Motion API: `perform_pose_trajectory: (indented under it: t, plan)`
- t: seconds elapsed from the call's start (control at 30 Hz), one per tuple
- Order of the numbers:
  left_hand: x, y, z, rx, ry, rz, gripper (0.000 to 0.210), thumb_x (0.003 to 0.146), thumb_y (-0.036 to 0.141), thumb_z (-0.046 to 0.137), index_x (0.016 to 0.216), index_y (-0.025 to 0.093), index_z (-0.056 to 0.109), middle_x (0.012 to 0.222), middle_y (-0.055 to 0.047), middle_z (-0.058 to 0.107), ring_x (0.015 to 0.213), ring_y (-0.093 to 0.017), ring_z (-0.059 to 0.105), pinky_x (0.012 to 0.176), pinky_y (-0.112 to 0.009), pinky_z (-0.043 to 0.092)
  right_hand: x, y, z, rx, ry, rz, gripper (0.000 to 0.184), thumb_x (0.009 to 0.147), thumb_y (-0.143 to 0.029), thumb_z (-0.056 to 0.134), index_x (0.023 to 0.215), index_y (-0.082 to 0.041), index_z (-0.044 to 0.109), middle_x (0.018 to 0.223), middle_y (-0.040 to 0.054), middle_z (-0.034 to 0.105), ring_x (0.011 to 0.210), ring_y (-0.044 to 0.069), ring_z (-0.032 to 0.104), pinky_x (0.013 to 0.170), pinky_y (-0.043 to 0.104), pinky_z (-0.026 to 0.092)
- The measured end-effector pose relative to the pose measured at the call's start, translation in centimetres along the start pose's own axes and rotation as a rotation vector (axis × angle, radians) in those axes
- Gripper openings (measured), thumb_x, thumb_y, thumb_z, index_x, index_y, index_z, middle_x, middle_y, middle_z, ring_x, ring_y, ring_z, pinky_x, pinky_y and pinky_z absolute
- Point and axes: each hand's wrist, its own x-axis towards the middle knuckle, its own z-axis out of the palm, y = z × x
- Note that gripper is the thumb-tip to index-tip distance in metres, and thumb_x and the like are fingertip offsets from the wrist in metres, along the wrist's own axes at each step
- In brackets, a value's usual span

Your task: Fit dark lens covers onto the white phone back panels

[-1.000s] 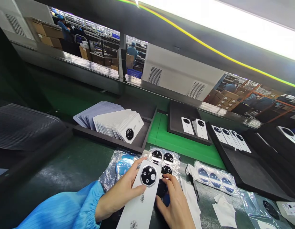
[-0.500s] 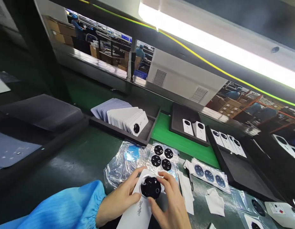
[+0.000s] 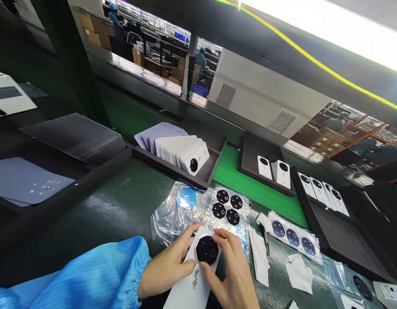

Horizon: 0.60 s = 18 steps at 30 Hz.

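Observation:
My left hand point(image 3: 172, 265) is closed around the left edge of a white phone back panel point(image 3: 188, 292), held tilted above the bench. A black, many-sided camera lens cover point(image 3: 206, 249) lies within the silver-edged ring near the panel's upper end. Thumb and fingers of my right hand point(image 3: 232, 270) pinch the cover's right side and lower edge. Just beyond the panel, several similar covers point(image 3: 218, 210) lie on a clear plastic sheet. Beside them is crumpled clear film point(image 3: 172, 219) with a blue patch.
A black tray point(image 3: 203, 185) holds fanned white and lilac panels. More panels lie in black trays point(image 3: 242, 169) at the right. White cloths point(image 3: 299, 274) and a strip of lens covers point(image 3: 291, 237) lie to my right. A lilac sheet point(image 3: 28, 180) rests at the left.
The lens cover sits more squarely inside the panel's ring, where it was offset before. Both hands keep their hold. The camera view has shifted, so the bench appears farther right.

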Motion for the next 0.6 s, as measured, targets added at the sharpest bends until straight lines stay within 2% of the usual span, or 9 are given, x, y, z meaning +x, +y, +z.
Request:
perform_pose_trajectory:
  t: [0.2, 0.6]
  plan:
    - [-0.22, 0.69, -0.01, 0.038, -0.009, -0.030, 0.079, 0.066, 0.022, 0.051, 0.139, 0.021, 0.021, 0.118, -0.008, 0.059, 0.095, -0.021, 0.058, 0.079, -0.031, 0.042, 0.14, -0.14, -0.04, 0.018, -0.025, 0.010, 0.031, 0.083, -0.019, 0.056, 0.113, -0.017, 0.050, 0.109, 0.0107, 0.059, 0.100, 0.022, 0.060, 0.081, 0.031, 0.056]
    - [-0.07, 0.39, -0.13, 0.005, -0.016, -0.051, 0.080, 0.067, 0.022, 0.052, 0.140, 0.021, 0.020, 0.118, -0.008, 0.059, 0.096, -0.021, 0.057, 0.078, -0.030, 0.041, 0.16, -0.40, -0.35, 0.039, -0.055, 0.052, 0.038, 0.077, -0.014, 0.062, 0.113, -0.019, 0.049, 0.109, 0.0102, 0.060, 0.100, 0.023, 0.062, 0.080, 0.033, 0.058]
